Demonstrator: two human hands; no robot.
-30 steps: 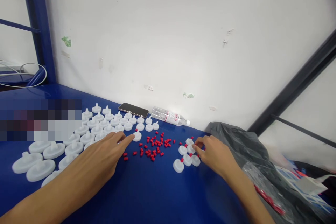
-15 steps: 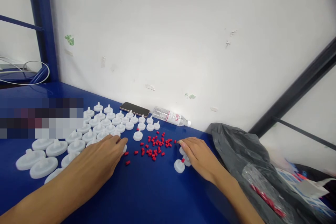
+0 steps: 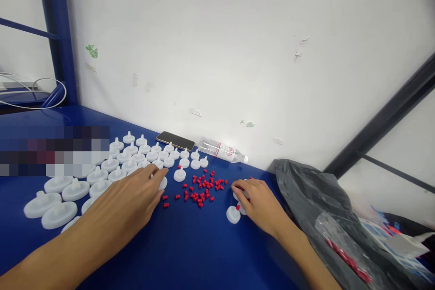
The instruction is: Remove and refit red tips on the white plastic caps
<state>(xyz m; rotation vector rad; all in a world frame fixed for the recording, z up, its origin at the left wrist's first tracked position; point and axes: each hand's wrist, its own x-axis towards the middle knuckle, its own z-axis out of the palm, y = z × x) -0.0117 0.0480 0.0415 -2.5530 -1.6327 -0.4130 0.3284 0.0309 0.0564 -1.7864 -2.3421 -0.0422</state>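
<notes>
My left hand [image 3: 136, 195] is closed at the fingertips on a white round lid with a spout [image 3: 163, 184], mostly hidden by the fingers. Left of it stand many similar white spouted lids [image 3: 75, 190], spouts up. Small red caps [image 3: 204, 184] lie scattered between my hands. My right hand [image 3: 256, 199] curls over a few white lids at the right, thumb and forefinger bent close together; what they grip is hidden. One white lid with a red cap on its spout [image 3: 233, 214] sits just left of the right thumb.
A dark phone [image 3: 176, 140] and a clear plastic bottle [image 3: 220, 150] lie along the white wall. A dark grey plastic bag [image 3: 299, 190] borders the right side, with a clear bag of red pieces [image 3: 346, 253] on it. The blue table [image 3: 190, 253] lies beneath everything.
My right hand's fingers have bent inward over the white lids, and a red tip now shows behind the hand. The left hand stays at its lid, with the fingers slightly shifted.
</notes>
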